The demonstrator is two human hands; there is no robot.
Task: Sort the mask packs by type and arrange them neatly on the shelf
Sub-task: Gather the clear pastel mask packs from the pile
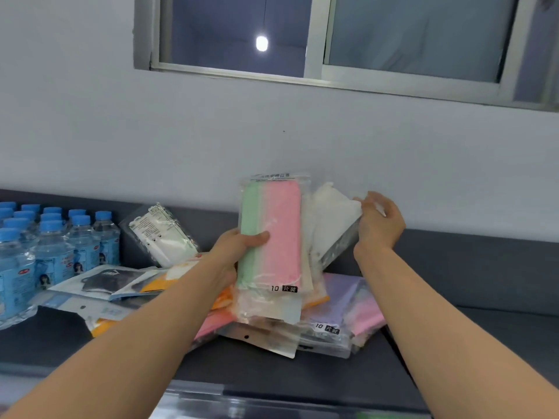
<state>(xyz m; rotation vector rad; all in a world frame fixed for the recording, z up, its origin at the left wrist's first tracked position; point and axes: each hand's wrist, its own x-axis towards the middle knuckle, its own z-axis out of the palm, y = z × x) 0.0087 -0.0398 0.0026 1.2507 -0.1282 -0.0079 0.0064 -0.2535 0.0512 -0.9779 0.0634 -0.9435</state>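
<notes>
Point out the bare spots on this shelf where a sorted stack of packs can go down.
Two free patches on the shelf: the wide stretch right of the loose pile, running to the right edge, and the front strip between the pile and the shelf's near lip. Crowded: the left end, where water bottles meet the scattered packs, and the middle under both hands.
</notes>
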